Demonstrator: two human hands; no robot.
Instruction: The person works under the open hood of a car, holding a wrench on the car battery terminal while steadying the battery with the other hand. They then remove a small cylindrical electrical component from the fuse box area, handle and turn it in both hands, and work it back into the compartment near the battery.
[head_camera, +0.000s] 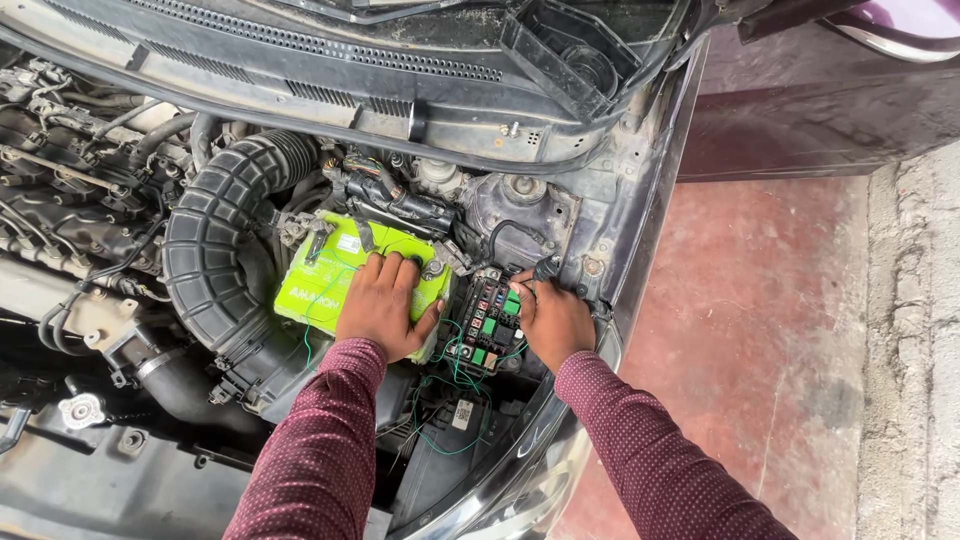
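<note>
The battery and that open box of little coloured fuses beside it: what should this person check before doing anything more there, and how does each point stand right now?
1. Left hand steady on the battery: ok, it lies flat on the green top.
2. Right hand at the fuse box: ok, it rests at the box's right edge, fingers near a black plug.
3. Fuse box lid off: ok, the coloured fuses show.
4. Green wire tidy: not ok, it runs loose around the fuse box and below it.
5. Battery clamps tight: cannot tell.
6. Sleeves away from parts: ok, both end at the wrists.
</note>
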